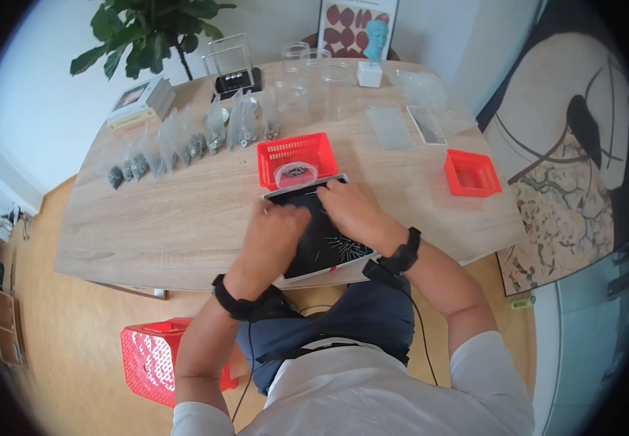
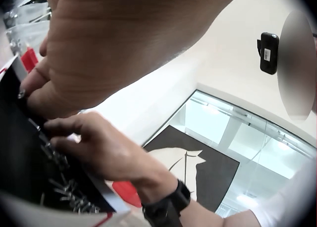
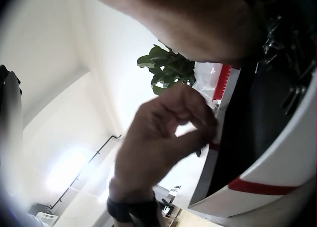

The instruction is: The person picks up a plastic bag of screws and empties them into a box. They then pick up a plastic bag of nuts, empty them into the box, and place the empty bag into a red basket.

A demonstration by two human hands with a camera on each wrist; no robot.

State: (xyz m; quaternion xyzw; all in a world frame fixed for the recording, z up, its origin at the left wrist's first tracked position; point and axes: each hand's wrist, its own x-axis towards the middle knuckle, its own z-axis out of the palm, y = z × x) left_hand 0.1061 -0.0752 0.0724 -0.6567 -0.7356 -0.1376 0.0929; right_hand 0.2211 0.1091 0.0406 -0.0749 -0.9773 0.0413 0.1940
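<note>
A shallow black-lined box (image 1: 301, 261) with a white rim lies at the table's front edge. Loose screws (image 1: 349, 248) are heaped in its near right part. My left hand (image 1: 269, 236) is over the box's left side, pinching a small silvery screw (image 2: 21, 94) between thumb and fingertips. Over the far right part of the box, my right hand (image 1: 358, 211) bends its fingers down. Another screw (image 2: 34, 124) shows at the right fingertips; I cannot tell if they grip it. Just beyond the box, a clear round tub (image 1: 279, 179) holds dark screws.
Behind the tub is a red basket (image 1: 271, 156); another red basket (image 1: 472, 183) stands right. Several bags (image 1: 196, 144) of hardware line the left. Clear jars (image 1: 292, 94), a Newton's cradle (image 1: 236, 81) and a bust (image 1: 375, 40) stand at the back.
</note>
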